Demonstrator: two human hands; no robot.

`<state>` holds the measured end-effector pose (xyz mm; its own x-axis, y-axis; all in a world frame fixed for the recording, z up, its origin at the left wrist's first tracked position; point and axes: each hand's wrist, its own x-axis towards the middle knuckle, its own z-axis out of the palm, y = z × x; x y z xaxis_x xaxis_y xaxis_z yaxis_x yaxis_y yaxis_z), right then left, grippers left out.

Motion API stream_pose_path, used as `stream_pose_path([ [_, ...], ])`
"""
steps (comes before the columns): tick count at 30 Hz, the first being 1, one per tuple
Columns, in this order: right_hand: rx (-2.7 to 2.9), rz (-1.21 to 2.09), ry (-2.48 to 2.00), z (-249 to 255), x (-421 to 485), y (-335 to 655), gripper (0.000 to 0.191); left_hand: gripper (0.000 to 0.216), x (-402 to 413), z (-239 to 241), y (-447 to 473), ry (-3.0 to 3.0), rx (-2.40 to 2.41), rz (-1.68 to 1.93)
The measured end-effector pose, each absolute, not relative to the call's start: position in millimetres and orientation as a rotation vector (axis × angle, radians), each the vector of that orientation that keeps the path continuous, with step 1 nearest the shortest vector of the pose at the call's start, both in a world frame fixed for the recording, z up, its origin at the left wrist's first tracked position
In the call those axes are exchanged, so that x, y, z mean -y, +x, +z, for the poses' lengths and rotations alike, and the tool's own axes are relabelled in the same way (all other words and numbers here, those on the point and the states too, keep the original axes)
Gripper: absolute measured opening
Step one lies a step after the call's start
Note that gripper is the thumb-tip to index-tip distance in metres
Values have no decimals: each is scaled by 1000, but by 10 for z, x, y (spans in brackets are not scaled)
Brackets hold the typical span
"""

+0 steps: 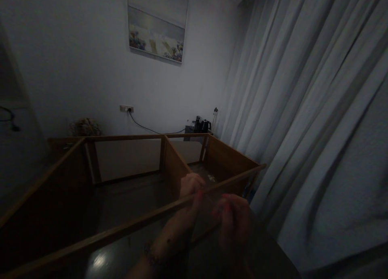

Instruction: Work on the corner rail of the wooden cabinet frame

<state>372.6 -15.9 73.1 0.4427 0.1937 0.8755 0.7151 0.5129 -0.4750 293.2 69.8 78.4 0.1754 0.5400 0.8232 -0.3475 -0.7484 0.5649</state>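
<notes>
Frame [177,156]: our left hand [191,185] touched rail [136,222], right hand [233,218] near; grip unclear; uneven pull, we judged, could tip it.

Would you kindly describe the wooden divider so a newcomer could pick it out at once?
Below the wall picture sits a large wooden frame. Inside, the divider runs from the far rail toward the left hand. Unlike the left end panel and right end panel, it splits the frame in two.

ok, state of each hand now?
Left hand: curled at the rail; grip unclear.
Right hand: curled, too blurred to tell if holding anything.
</notes>
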Motion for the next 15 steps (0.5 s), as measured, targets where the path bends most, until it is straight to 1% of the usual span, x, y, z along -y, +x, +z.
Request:
stream_pose_path([
  [2,1160,-513,-903,650,108,3749,11,41,-691,804,2903,1793,-213,1581],
  [4,1214,-554,-883,605,81,3795,11,44,-682,837,2863,1847,-223,1504],
  [7,1265,-589,-871,598,91,3893,14,44,-675,882,2811,1850,-225,1516],
  [10,1296,-650,-905,601,138,3982,15,44,-668,901,2782,1891,-207,1486],
  [15,1304,-746,-1032,612,211,3956,23,42,-659,872,2823,1844,-235,1518],
])
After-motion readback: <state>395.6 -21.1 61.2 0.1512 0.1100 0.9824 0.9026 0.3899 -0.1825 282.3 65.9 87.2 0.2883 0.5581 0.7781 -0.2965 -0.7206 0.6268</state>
